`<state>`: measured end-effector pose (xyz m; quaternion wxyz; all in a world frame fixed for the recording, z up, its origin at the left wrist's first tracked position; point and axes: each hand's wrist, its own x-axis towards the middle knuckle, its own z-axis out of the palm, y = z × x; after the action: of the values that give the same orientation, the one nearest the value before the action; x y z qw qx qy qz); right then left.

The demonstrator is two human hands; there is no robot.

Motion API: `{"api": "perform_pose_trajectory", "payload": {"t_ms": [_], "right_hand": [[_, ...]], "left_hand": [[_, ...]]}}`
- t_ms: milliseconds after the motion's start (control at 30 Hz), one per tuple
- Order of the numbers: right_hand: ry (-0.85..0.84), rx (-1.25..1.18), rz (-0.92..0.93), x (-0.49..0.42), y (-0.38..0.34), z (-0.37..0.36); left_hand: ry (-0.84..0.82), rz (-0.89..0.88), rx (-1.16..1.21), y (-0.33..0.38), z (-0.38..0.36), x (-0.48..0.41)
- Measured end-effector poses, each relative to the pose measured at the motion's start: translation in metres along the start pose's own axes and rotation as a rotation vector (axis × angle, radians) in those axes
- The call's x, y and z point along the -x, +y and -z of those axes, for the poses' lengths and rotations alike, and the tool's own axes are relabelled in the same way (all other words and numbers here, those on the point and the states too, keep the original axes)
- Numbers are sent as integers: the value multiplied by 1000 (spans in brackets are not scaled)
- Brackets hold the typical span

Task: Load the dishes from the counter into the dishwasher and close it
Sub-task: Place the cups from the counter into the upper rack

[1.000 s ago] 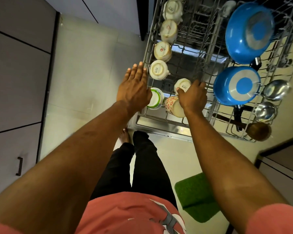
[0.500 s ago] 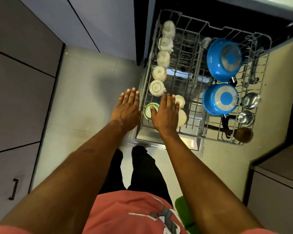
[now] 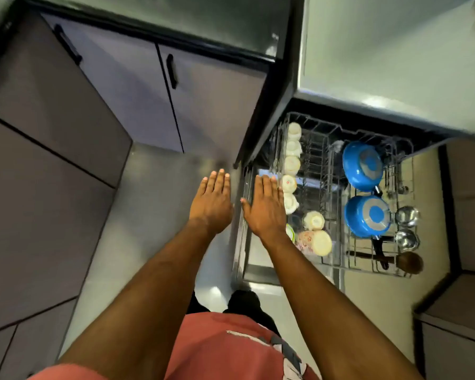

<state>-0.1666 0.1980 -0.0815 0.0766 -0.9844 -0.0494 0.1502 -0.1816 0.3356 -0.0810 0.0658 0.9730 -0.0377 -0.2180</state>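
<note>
No text, label or number can be read on anything here.

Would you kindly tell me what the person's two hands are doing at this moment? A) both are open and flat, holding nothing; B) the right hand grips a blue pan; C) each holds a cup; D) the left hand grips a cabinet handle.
A: the left hand and the right hand are spread flat with fingers extended and empty, beside the cups in the rack.
</note>
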Motion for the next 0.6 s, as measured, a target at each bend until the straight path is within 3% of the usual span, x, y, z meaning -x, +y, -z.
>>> {"api": "perform_pose_trajectory", "payload": {"t_ms": [300,600], "right_hand": [[196,7,140,-94,-131,83],[336,-55,210,-205,-183,141]], "left_hand": [[238,47,29,-133,120,-50],[317,11,24,-173,192,-122]]}}
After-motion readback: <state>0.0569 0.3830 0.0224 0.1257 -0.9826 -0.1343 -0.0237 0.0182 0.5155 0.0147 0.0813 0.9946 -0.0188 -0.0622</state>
